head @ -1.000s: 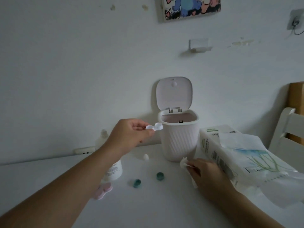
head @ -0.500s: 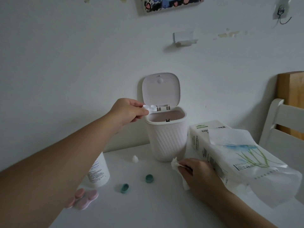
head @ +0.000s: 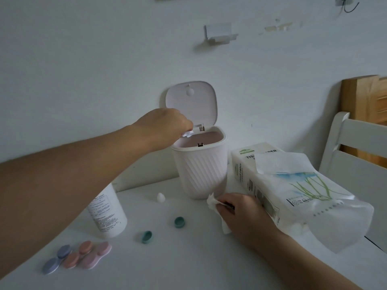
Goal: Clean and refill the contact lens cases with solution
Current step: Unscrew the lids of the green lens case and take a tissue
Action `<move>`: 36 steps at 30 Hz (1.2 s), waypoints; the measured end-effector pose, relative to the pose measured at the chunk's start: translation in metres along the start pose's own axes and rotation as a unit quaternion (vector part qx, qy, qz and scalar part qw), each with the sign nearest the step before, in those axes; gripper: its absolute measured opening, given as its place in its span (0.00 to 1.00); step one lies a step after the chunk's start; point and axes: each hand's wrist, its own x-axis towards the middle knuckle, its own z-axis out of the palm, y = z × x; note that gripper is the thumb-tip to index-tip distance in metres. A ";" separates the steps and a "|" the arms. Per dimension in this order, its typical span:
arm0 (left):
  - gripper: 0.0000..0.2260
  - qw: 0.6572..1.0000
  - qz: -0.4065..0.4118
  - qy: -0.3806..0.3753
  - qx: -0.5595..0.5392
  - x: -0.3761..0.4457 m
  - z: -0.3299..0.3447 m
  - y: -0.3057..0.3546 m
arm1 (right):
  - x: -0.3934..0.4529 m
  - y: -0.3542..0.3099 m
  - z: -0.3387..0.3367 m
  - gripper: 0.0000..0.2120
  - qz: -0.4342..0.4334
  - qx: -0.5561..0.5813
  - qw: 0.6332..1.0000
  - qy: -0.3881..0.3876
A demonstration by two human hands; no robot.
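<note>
On the tissue pack (head: 272, 181) at the right edge of my desk (head: 188, 258), the top reads "TIS" and "PER", the middle hidden by a loose tissue sheet; smaller print down its side is too blurred to read. The white bottle (head: 106, 214) near the desk's left edge carries fine print, illegible.
</note>
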 end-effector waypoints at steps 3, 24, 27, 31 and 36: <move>0.07 0.996 0.035 0.066 0.047 -0.004 0.000 0.002 | 0.000 0.000 0.000 0.12 0.001 -0.003 1.000 0.001; 0.14 0.987 0.073 0.009 0.142 -0.014 -0.004 -0.001 | -0.001 -0.003 -0.001 0.13 -0.009 0.017 1.000 -0.005; 0.12 0.988 0.070 0.014 0.138 -0.015 -0.006 -0.002 | -0.001 -0.002 -0.001 0.13 -0.010 0.008 1.000 -0.009; 0.12 0.989 0.072 0.012 0.129 -0.017 -0.005 -0.001 | -0.001 -0.002 -0.001 0.13 -0.010 0.011 1.000 -0.011; 0.10 0.980 0.115 0.085 0.136 -0.023 -0.011 0.000 | -0.001 -0.002 0.000 0.14 -0.012 0.007 1.000 -0.011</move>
